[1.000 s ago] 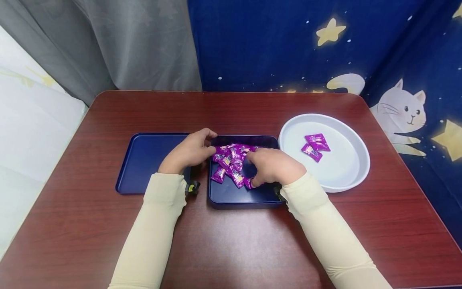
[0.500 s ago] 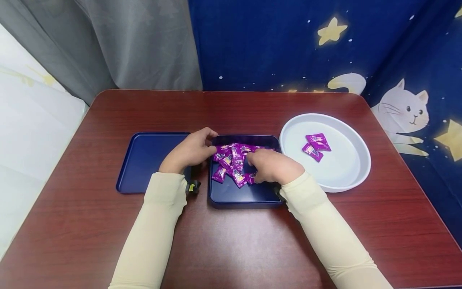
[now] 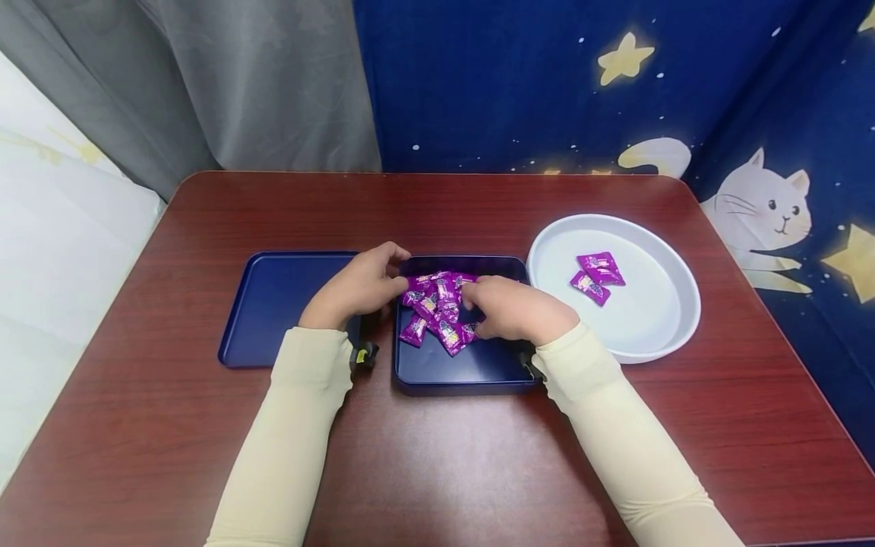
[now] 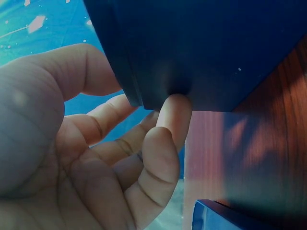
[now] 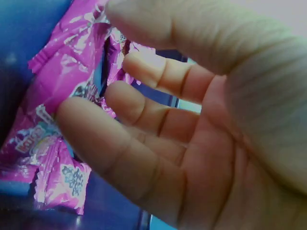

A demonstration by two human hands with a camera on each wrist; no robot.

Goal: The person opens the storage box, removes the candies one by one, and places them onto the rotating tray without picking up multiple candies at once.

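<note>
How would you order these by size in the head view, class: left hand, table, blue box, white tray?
1. Table
2. White tray and blue box: they look too alike to rank
3. Left hand

So the bare right hand (image 5: pixel 201 143) is palm-out, fingers loosely bent toward some crinkly, shiny pink plastic packets (image 5: pixel 62 76). Thumb tip's right by one wrapper, can't tell if it's touching. They're lying in a glossy dark blue tray (image 5: pixel 110 203).
</note>
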